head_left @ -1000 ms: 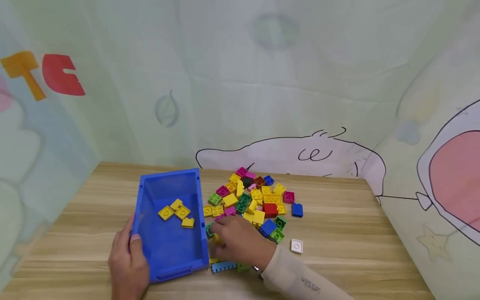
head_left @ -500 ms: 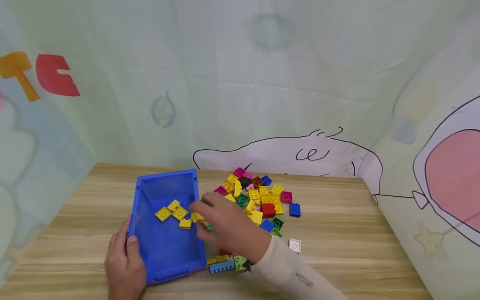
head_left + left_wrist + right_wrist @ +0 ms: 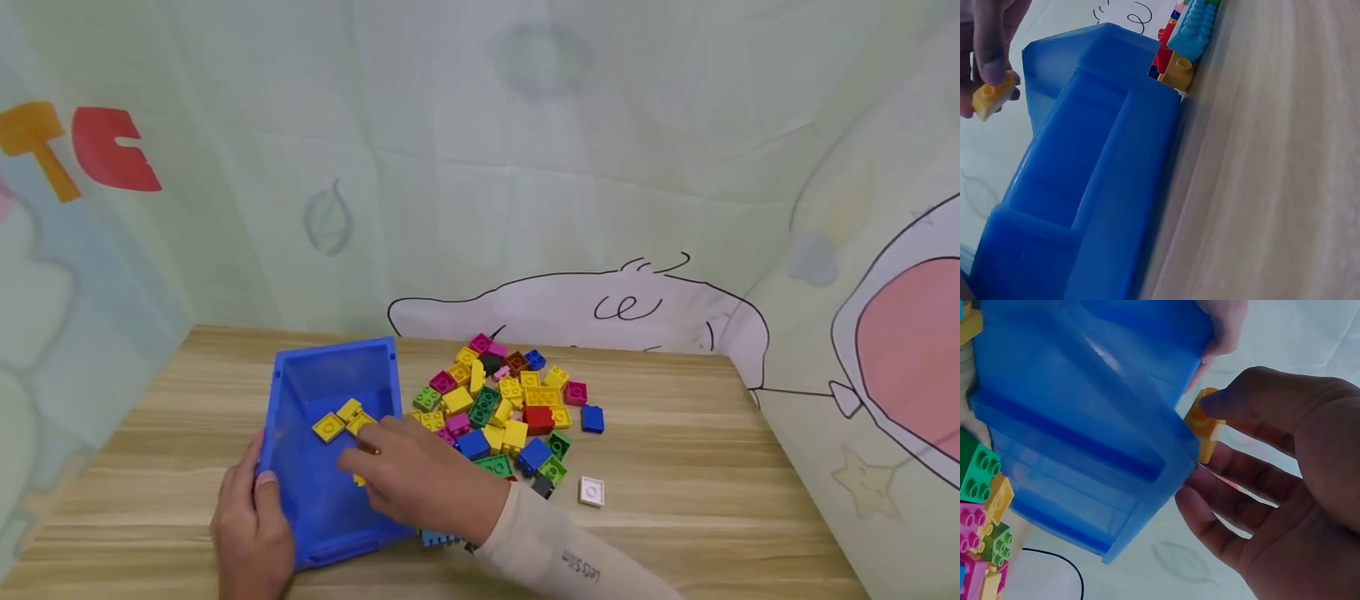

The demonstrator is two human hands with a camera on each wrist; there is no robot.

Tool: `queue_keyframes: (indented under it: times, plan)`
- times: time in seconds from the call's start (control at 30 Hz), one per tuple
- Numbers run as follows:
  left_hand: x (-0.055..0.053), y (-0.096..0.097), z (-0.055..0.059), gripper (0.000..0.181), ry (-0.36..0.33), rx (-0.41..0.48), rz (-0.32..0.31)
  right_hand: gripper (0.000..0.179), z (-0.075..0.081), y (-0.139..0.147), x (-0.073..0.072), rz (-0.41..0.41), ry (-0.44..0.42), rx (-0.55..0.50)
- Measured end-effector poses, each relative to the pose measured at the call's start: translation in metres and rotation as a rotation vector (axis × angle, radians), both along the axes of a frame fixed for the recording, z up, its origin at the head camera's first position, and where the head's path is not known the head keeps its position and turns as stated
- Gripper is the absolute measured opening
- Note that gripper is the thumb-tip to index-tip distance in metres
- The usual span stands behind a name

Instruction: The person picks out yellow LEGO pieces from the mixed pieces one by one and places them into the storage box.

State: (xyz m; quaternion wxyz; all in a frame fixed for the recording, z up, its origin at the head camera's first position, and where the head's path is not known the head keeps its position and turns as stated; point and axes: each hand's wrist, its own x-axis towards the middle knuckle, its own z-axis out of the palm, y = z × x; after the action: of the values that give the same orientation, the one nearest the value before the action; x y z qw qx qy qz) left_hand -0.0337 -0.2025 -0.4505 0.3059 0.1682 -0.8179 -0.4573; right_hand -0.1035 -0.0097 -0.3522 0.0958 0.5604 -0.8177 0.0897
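Note:
A blue plastic bin [image 3: 318, 517] stands on the left of the table, with yellow toy building bricks [image 3: 327, 427] lying on its floor. My left hand [image 3: 253, 533] grips the bin's left wall, thumb at the rim. Over the bin is my right hand [image 3: 427, 479], pinching a yellow toy building brick [image 3: 991, 97] between thumb and fingers. In the right wrist view this yellow brick [image 3: 1204, 422] shows just past the bin's edge. From the head view, the right hand hides part of the bin's right side and some bricks.
A loose pile of mixed-colour bricks [image 3: 483, 406] spreads right of the bin. A white brick [image 3: 592, 492] lies apart from it, and a blue brick [image 3: 592, 419] sits at the pile's right. A light-blue brick [image 3: 1191, 31] lies beside the bin. Printed cloth walls surround the wooden table [image 3: 675, 467].
The right hand picked a yellow brick from beside the bin and carried it left, over the rim and above the bin. The left hand has kept its grip on the bin.

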Motion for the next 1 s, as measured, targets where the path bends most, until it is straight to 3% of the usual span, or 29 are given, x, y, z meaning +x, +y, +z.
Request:
queue_keyframes:
  times: [0.13,0.27,0.47,0.57,0.7,0.83,0.93,1.0]
  plan:
    - [0.003,0.000,-0.002,0.045,-0.008,0.012,0.013,0.020,-0.005,0.000,0.002,-0.020,0.049,0.051]
    - [0.003,0.000,-0.003,0.045,0.002,0.013,0.012,0.025,-0.004,0.005,0.000,-0.019,0.004,0.052]
    - [-0.003,0.001,0.001,0.046,0.020,0.004,-0.050,0.028,0.014,0.030,-0.018,-0.091,-0.154,-0.179]
    - [-0.001,0.001,0.001,0.046,0.017,0.010,-0.042,0.024,0.020,0.044,-0.026,-0.162,-0.240,-0.241]
    - [0.001,0.000,0.000,0.046,0.013,0.007,-0.023,0.017,0.016,0.055,-0.027,-0.195,-0.406,-0.137]
    - [0.000,-0.002,0.000,0.046,0.001,-0.004,-0.027,0.017,-0.006,0.053,-0.022,-0.151,-0.572,0.052]
    - [0.000,-0.002,0.001,0.046,-0.002,-0.006,-0.035,0.018,-0.026,0.047,-0.017,-0.128,-0.623,0.143]
    - [0.001,-0.002,0.001,0.046,-0.010,-0.002,-0.037,0.018,-0.036,0.044,-0.014,-0.120,-0.605,0.180]
